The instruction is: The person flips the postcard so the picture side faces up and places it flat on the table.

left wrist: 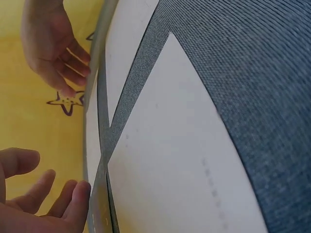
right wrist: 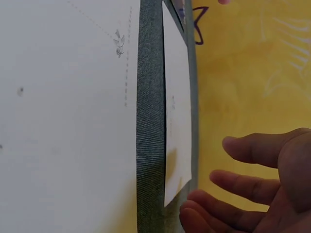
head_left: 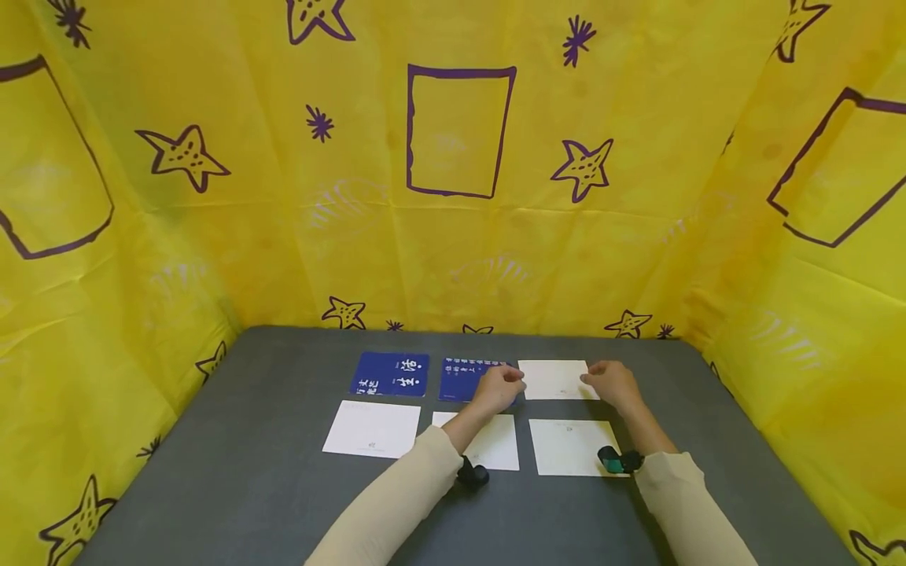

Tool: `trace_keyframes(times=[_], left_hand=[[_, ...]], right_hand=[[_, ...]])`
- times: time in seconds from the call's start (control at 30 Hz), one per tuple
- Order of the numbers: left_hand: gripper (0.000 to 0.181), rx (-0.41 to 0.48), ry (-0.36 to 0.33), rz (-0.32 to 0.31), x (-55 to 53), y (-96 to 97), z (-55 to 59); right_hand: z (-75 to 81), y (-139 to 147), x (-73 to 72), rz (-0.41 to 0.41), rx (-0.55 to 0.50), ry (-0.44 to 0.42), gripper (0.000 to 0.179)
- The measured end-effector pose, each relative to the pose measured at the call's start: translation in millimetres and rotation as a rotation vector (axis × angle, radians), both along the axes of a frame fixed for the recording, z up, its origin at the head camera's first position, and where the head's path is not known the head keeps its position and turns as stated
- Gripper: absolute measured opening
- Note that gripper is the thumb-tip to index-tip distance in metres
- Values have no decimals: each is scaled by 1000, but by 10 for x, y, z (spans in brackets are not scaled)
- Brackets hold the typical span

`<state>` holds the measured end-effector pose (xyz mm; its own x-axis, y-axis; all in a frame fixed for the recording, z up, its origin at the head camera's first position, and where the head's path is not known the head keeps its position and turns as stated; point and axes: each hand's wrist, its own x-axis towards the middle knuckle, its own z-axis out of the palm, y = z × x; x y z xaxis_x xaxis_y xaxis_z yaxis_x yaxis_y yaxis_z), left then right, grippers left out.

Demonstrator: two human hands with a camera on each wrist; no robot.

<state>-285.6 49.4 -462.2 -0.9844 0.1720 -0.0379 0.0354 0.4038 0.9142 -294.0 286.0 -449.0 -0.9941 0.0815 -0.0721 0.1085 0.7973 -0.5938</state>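
Nearest, two cream long sleeves (head_left: 690, 503) reach in over a dark grey fabric-covered table (head_left: 233, 472). A black wrist strap (head_left: 472, 475) sits at the left cuff, and a black-and-green wrist strap (head_left: 619, 460) at the right one.

Beyond them lies a near row of three flat, white rectangular cards. The near left white card (head_left: 373, 429) lies slightly askew; the near middle white card (head_left: 495, 448) is partly hidden by the left forearm; the near right white card (head_left: 569, 448) has its right end partly covered by the right strap.

Farther on, the left hand (head_left: 499, 387) is loosely open, fingers bent, thumb apart, with nothing in its grasp. It covers the right part of the blue rectangular card with white characters (head_left: 460, 385), its fingertips beside the far right white card (head_left: 555, 380). The right hand (head_left: 614, 384) is also relaxed and holds nothing, its fingertips at that card's right edge; whether either hand touches it, I cannot tell. This card lies flat at the right end of the far row, whose left end is another blue card with white characters (head_left: 385, 373).

Farthest stands a yellow cloth backdrop with purple starfish and frames (head_left: 453, 236).
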Motion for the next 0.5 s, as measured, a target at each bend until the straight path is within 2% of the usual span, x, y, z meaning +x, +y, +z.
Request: trace_keyframes(times=[0.27, 0.5], left_hand=[[27, 21, -49, 18, 4, 89, 4], [29, 19, -98, 52, 17, 190, 62]], right_hand=[[-54, -5, -18, 14, 49, -17, 44], [-63, -46, -24, 22, 90, -10, 47]])
